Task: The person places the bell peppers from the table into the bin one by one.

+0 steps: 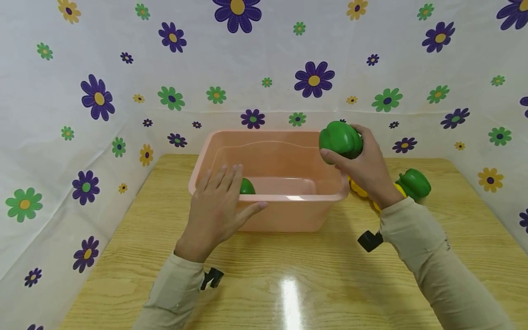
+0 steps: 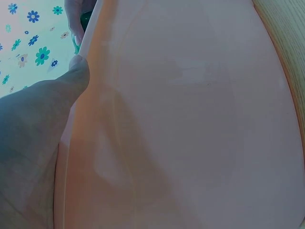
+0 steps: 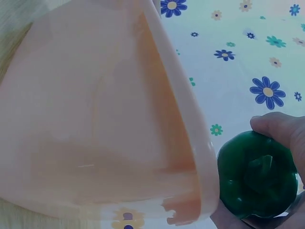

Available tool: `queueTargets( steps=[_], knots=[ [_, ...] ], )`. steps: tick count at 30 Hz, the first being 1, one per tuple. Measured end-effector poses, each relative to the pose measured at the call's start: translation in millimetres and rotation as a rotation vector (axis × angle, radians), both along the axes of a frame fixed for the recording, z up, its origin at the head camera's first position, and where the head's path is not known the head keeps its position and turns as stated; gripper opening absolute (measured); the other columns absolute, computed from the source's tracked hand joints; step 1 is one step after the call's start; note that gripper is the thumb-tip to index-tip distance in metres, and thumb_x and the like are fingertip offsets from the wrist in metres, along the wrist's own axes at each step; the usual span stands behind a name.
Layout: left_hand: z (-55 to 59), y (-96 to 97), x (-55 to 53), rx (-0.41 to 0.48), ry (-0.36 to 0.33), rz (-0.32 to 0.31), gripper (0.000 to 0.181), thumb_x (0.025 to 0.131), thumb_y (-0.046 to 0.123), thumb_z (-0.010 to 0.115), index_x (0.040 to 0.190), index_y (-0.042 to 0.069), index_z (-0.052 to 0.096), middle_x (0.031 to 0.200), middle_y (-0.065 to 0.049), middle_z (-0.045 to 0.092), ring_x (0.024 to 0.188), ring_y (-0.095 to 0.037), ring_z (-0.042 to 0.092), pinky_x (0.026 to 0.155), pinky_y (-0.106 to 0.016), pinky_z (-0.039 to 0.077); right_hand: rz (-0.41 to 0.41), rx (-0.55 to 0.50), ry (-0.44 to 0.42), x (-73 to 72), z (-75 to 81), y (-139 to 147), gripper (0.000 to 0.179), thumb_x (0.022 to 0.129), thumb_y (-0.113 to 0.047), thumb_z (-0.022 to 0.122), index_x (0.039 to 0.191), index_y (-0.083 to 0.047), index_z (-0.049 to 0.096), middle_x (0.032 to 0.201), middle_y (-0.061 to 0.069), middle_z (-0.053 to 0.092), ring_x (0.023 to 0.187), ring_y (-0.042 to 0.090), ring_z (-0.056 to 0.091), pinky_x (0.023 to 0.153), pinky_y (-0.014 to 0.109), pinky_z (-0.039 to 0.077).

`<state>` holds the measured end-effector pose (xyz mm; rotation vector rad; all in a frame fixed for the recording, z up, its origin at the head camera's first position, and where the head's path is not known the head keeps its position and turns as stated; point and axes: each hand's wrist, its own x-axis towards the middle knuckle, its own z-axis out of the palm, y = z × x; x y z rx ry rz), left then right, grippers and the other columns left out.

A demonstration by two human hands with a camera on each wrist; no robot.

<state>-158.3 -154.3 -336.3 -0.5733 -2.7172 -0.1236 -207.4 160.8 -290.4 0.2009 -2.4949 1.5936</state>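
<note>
Raised above the right rear corner of a pink plastic tub (image 1: 284, 215), my right hand (image 1: 369, 167) grips a green bell pepper (image 1: 340, 140) between thumb and fingers. In the right wrist view the stem side of that bell pepper (image 3: 257, 174) faces the camera, beside the tub's rim (image 3: 190, 114). My left hand (image 1: 214, 213) lies over the tub's front left rim, fingers straight and pointing inward, thumb stretched along the edge. Inside the tub, a second green item (image 1: 247, 186) shows partly behind the left hand's fingers.
To the right of the tub, another green bell pepper (image 1: 414, 184) lies on the wooden table (image 1: 255, 275). Yellow items (image 1: 358, 188) near it are partly hidden by the right hand and wrist. A white flower-patterned cloth (image 1: 272, 50) hangs behind and at both sides.
</note>
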Motion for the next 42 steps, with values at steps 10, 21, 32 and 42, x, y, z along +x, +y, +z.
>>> queueTargets(
  steps=[10,21,32,42],
  knots=[
    [-0.2,-0.2,0.5,-0.003,-0.004,0.007,0.099,0.093,0.074,0.049,0.156,-0.001,0.035,0.157,-0.017,0.041,0.145,-0.038,0.037,0.121,-0.056,0.020,0.025,-0.024,0.002,-0.7,-4.5,-5.2,0.093,0.089,-0.036,0.078,0.158,-0.007,0.022,0.150,0.019,0.037,0.126,0.038,0.046,0.105,0.057,0.045],
    [-0.7,0.2,0.3,-0.012,-0.004,0.011,0.099,0.093,0.075,0.047,0.156,-0.001,0.034,0.157,-0.017,0.041,0.146,-0.038,0.037,0.120,-0.058,0.020,0.050,-0.052,0.009,-3.2,-9.2,-12.0,0.090,0.089,-0.032,0.078,0.156,-0.004,0.024,0.146,0.020,0.040,0.121,0.037,0.051,0.100,0.054,0.050],
    [-0.8,0.0,-0.4,-0.007,0.004,0.008,0.099,0.093,0.075,0.047,0.156,0.000,0.035,0.157,-0.017,0.042,0.145,-0.038,0.038,0.120,-0.058,0.020,0.047,-0.042,0.012,-2.4,-9.6,-14.0,0.090,0.089,-0.033,0.078,0.156,-0.005,0.024,0.146,0.020,0.040,0.120,0.037,0.053,0.099,0.054,0.051],
    [-1.5,-0.7,-0.4,-0.005,0.007,0.004,0.099,0.093,0.075,0.047,0.156,0.000,0.034,0.156,-0.017,0.043,0.146,-0.037,0.037,0.120,-0.057,0.020,0.073,-0.058,-0.015,-3.2,-11.5,-18.0,0.092,0.089,-0.034,0.079,0.158,-0.008,0.023,0.148,0.020,0.039,0.118,0.039,0.056,0.100,0.054,0.050]
  ],
)
